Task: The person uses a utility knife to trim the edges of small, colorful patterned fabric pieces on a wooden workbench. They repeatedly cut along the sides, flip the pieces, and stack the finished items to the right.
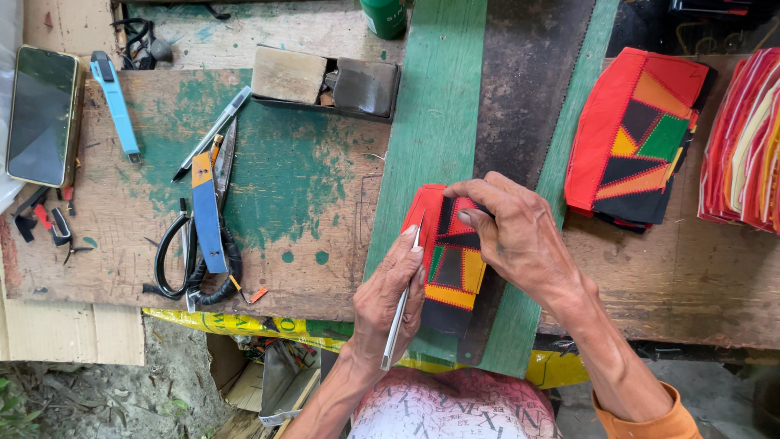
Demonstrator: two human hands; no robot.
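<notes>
A red patchwork piece (448, 262) with black, yellow, green and orange patches lies on a green board (435, 146), over a dark saw blade (528, 89). My right hand (520, 240) rests on top of the piece, fingers pressing it flat. My left hand (394, 297) grips a thin silver blade tool (401, 309), its tip touching the piece's left edge.
Scissors (195, 260), a blue-handled cutter (206, 215), a light blue utility knife (115, 102) and a phone (41, 114) lie on the worn wooden bench at left. A small box (325, 81) sits behind. More patchwork pieces (638, 130) and a fabric stack (747, 138) lie at right.
</notes>
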